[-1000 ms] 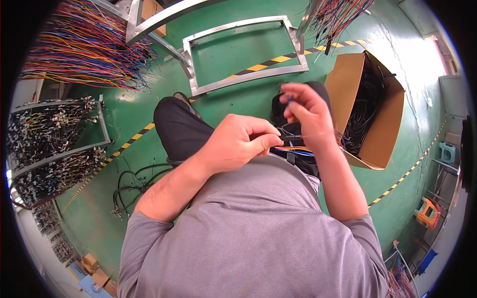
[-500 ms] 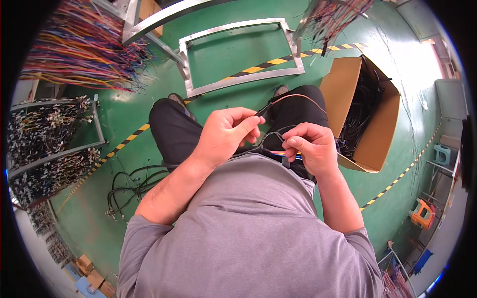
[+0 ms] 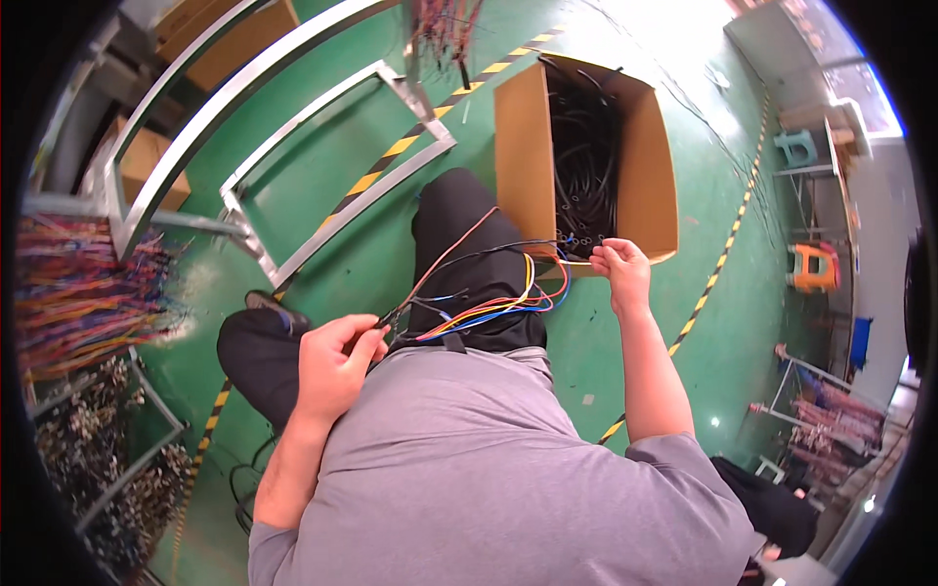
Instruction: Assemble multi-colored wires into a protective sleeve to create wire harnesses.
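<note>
My left hand [image 3: 337,366] is closed in a pinch on a wire harness, gripping its black part beside my left hip. From there a thin brown wire and a black cable [image 3: 469,253] run out over my right thigh. Yellow, red, white and blue wires [image 3: 489,311] fan across my lap and curve toward the box. Over the near edge of an open cardboard box [image 3: 523,151], my right hand [image 3: 622,278] is closed, thumb against fingers. What it pinches is too small to make out. Black cables [image 3: 586,161] with ring-like ends fill the box beside those fingertips.
A metal frame [image 3: 342,220] stands on the green floor ahead of me, with striped tape running beneath it. Bundles of coloured wires [image 3: 88,293] hang from racks at the left. An orange stool [image 3: 813,268] and a blue-green stool [image 3: 796,147] are at the right.
My view and body have turned right, bringing the box closer to the middle. My hands have moved apart: the right has gone out to the box, while the left keeps the harness near my lap.
</note>
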The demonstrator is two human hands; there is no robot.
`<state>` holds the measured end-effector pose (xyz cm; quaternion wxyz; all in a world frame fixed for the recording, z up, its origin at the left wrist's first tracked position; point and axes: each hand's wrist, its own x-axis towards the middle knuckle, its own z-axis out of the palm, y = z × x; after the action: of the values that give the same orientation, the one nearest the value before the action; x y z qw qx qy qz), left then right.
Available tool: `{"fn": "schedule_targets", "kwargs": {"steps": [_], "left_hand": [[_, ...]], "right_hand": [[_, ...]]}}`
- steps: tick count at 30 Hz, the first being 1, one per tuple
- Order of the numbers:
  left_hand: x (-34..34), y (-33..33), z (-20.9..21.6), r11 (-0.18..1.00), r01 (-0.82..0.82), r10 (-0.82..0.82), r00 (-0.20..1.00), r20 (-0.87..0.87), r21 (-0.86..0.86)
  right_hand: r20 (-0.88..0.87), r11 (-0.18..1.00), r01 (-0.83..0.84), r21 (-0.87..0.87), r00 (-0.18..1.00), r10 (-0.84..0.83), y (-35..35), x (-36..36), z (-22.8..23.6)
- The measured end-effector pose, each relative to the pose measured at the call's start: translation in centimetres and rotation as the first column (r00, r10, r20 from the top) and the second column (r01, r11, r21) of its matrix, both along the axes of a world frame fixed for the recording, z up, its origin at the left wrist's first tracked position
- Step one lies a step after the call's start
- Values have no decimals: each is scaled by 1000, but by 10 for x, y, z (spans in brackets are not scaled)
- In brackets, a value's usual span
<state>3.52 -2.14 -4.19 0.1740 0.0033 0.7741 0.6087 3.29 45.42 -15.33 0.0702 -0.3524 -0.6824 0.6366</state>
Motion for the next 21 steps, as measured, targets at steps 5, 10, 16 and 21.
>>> {"fn": "schedule_targets", "kwargs": {"steps": [5,10,16,21], "left_hand": [[-13,11,12,971,153,-185,968,-172,-181],[-32,24,25,832,226,-460,792,-401,-507],[-57,47,43,738,199,-573,690,-442,-645],[-72,79,38,681,225,-631,663,-403,-697]], "right_hand": [[199,964,-11,265,979,-44,28,22,-11],[439,765,-188,615,888,-135,60,-11,-5],[-152,688,-207,695,894,422,-12,-47,19],[-70,338,-695,634,383,921,-154,-30,91]]}}
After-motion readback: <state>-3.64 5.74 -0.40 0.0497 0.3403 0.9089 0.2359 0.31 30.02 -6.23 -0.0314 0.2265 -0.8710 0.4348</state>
